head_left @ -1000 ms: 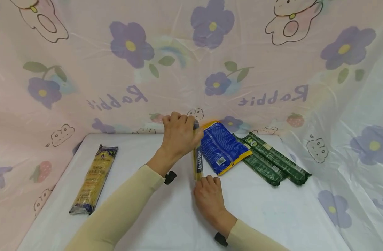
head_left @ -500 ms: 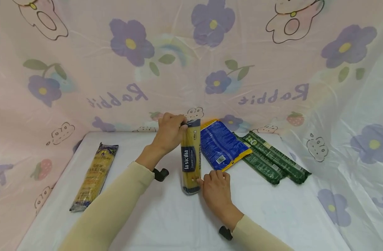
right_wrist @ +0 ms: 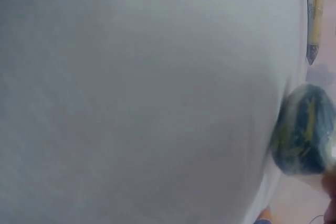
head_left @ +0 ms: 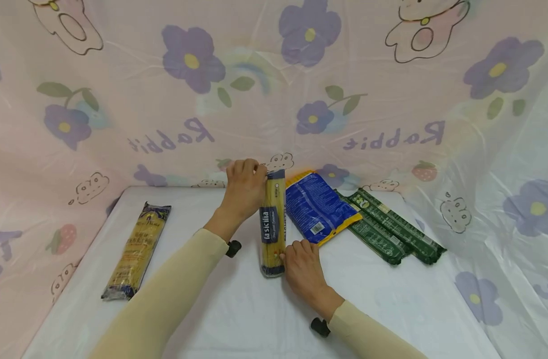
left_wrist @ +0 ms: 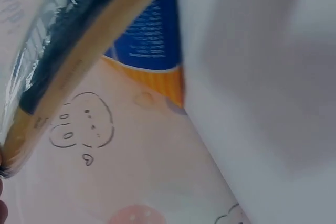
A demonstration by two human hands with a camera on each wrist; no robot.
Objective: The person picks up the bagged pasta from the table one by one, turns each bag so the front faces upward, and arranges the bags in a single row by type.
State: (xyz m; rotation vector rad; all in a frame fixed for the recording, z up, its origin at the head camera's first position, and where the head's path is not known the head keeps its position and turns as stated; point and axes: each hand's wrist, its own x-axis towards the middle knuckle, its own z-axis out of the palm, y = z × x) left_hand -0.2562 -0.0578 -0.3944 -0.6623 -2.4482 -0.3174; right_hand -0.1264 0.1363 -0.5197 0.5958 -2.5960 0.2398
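A clear pack of spaghetti (head_left: 273, 224) with a dark blue label stands lengthwise at the middle of the table, its labelled face toward me. My left hand (head_left: 244, 187) grips its far, upper end; in the left wrist view the pack (left_wrist: 68, 61) slants across the upper left, fingertips just showing at the edge. Low on its right side, my right hand (head_left: 304, 264) holds the near end with curled fingers, the thumb at the front face. The pack's dark end (right_wrist: 304, 129) shows at the right of the right wrist view, a finger beside it.
A blue and yellow bag (head_left: 321, 207) lies just right of the pack. Beyond it are two long green packs (head_left: 390, 227), side by side. Another spaghetti pack (head_left: 137, 252) lies at the left of the white table (head_left: 238, 319). A patterned curtain (head_left: 256, 109) hangs behind.
The spaghetti pack has turned from edge-on to show its labelled face, and its lower end has come nearer. My left hand shifted left. Over the last half second both hands moved only slightly.
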